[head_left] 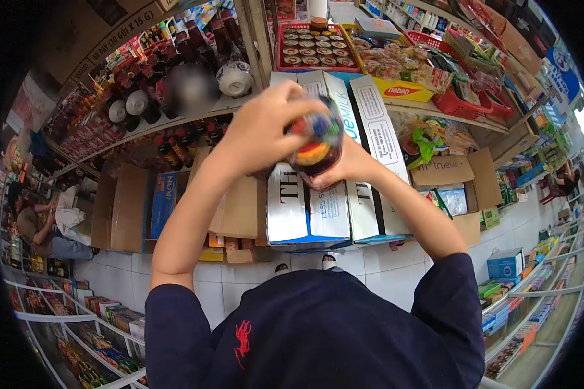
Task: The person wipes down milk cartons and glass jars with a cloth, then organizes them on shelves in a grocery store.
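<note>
Both of my hands are on a dark bottle [318, 139] with a red, yellow and blue label, smeared by motion. My left hand [266, 126] curls over its left side, the fingers across the label. Closed round its lower right side is my right hand [347, 165], with the thumb near the bottom end. The bottle is in front of my chest, over white TH true MILK cartons [308, 211] standing side by side.
Behind the cartons, a red crate [282, 48] holds several cans. Bottles and bowls [235, 79] fill the left shelf; a yellow Nabati box [402, 89] and snack packs are at right. Opened cardboard boxes [126, 207] flank the cartons. A person [42, 220] sits far left.
</note>
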Motion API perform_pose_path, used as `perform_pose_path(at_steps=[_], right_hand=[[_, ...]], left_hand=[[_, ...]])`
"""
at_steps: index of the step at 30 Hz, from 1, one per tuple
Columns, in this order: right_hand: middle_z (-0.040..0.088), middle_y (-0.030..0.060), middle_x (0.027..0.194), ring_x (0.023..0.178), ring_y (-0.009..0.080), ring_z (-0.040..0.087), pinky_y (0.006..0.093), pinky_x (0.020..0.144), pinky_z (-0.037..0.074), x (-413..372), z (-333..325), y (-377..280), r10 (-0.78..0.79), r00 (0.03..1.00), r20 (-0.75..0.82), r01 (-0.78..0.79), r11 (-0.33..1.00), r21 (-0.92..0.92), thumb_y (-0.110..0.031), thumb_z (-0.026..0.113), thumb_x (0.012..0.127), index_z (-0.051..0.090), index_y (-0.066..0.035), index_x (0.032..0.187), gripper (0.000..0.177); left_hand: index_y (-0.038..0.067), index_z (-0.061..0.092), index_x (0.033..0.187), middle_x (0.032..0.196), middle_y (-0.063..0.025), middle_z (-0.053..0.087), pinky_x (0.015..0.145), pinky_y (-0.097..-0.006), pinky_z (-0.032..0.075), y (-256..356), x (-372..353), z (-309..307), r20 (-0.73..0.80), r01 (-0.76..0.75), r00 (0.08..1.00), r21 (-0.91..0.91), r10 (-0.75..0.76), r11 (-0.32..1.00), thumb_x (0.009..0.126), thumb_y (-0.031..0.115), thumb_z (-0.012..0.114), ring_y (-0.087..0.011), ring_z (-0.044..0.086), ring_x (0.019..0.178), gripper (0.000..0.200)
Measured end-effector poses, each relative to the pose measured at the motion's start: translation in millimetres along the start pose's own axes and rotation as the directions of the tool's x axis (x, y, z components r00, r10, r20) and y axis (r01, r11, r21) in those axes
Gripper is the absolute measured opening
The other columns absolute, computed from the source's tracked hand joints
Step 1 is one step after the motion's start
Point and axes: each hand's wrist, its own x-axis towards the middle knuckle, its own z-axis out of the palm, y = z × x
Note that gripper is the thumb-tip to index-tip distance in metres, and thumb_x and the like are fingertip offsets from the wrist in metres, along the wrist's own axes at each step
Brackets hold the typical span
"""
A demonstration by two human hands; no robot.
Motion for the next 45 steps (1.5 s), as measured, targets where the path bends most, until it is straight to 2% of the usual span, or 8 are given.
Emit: perform_pose_path(at_steps=[10, 14, 18, 22, 28, 32, 40, 45], right_hand=[[0.049, 0.0062, 0.113, 0.105, 0.0171, 0.047, 0.0314, 0.094, 0.035, 8, -5, 12, 0.040, 0.999, 0.015, -0.042, 0.986, 0.162, -0.019, 0.082, 0.047, 0.030, -0.005, 0.127, 0.097], [0.049, 0.0081, 0.114, 0.106, 0.0176, 0.047, 0.0313, 0.094, 0.037, 5, -6, -4, -0.167, 0.986, -0.015, 0.151, 0.925, -0.347, -0.016, 0.080, 0.049, 0.037, -0.005, 0.123, 0.086], [0.048, 0.0091, 0.115, 0.109, 0.0179, 0.045, 0.0295, 0.095, 0.034, 9, -10, -3, 0.038, 0.998, 0.054, -0.039, 0.999, 0.016, -0.016, 0.080, 0.048, 0.037, -0.006, 0.124, 0.087], [0.044, 0.0088, 0.121, 0.113, 0.0174, 0.042, 0.0303, 0.097, 0.032, 6, -4, -3, -0.002, 0.997, -0.082, 0.015, 0.988, 0.153, -0.021, 0.080, 0.053, 0.033, -0.005, 0.127, 0.089], [0.045, 0.0104, 0.120, 0.111, 0.0184, 0.045, 0.0318, 0.096, 0.035, 9, -11, 17, -0.135, 0.960, -0.244, 0.200, 0.943, 0.266, -0.029, 0.076, 0.063, 0.029, -0.004, 0.130, 0.086], [0.049, 0.0143, 0.120, 0.107, 0.0291, 0.051, 0.0449, 0.090, 0.041, 1, -24, 21, 0.275, 0.934, -0.227, 0.047, 0.536, 0.843, -0.058, 0.039, 0.083, 0.036, -0.008, 0.125, 0.066], [0.053, 0.0115, 0.112, 0.100, 0.0248, 0.055, 0.0436, 0.085, 0.046, 4, -43, 41, 0.238, 0.906, -0.350, 0.211, 0.463, 0.861, -0.059, 0.035, 0.083, 0.042, -0.010, 0.120, 0.062], [0.057, 0.0118, 0.103, 0.091, 0.0251, 0.059, 0.0431, 0.076, 0.050, 3, -46, 43, 0.219, 0.936, -0.274, 0.162, 0.422, 0.892, -0.061, 0.037, 0.081, 0.046, -0.009, 0.117, 0.064]], left_hand=[[0.011, 0.060, 0.097, 0.098, -0.0103, 0.050, 0.085, -0.0313, 0.039, -14, 8, 3, 0.110, 0.029, 0.994, -0.201, -0.007, 0.979, 0.062, 0.009, 0.061, -0.0244, 0.051, 0.095, 0.036], [0.011, 0.061, 0.095, 0.098, -0.0109, 0.051, 0.081, -0.0329, 0.042, 5, -2, 5, 0.117, -0.312, 0.938, -0.136, 0.328, 0.940, 0.057, 0.009, 0.062, -0.0273, 0.053, 0.093, 0.039], [0.014, 0.063, 0.093, 0.095, -0.0101, 0.053, 0.077, -0.0335, 0.043, -2, 9, 1, 0.106, -0.130, 0.985, -0.052, 0.135, 0.990, 0.053, 0.017, 0.065, -0.0278, 0.055, 0.087, 0.040], [0.010, 0.064, 0.089, 0.092, -0.0117, 0.056, 0.076, -0.0330, 0.043, 18, -5, 2, 0.308, -0.362, 0.786, -0.476, 0.537, 0.802, 0.054, 0.023, 0.066, -0.0277, 0.055, 0.083, 0.037], [0.005, 0.056, 0.103, 0.101, -0.0113, 0.052, 0.086, -0.0323, 0.037, -9, -3, 22, -0.449, -0.268, 0.891, -0.409, 0.063, 0.873, 0.064, 0.009, 0.067, -0.0245, 0.050, 0.097, 0.041], [0.006, 0.054, 0.107, 0.108, -0.0124, 0.047, 0.090, -0.0316, 0.033, -13, 6, 44, -0.344, -0.211, 0.929, -0.196, 0.134, 0.958, 0.068, 0.011, 0.065, -0.0254, 0.046, 0.103, 0.041], [0.010, 0.057, 0.105, 0.098, -0.0111, 0.049, 0.084, -0.0341, 0.039, -24, 56, 95, -0.357, 0.002, 0.929, -0.244, -0.092, 0.970, 0.068, 0.009, 0.063, -0.0263, 0.050, 0.094, 0.037], [0.013, 0.057, 0.102, 0.098, -0.0123, 0.051, 0.084, -0.0389, 0.039, 4, 30, 91, -0.105, -0.221, 0.970, 0.000, 0.220, 0.975, 0.065, 0.009, 0.062, -0.0311, 0.049, 0.094, 0.037]])
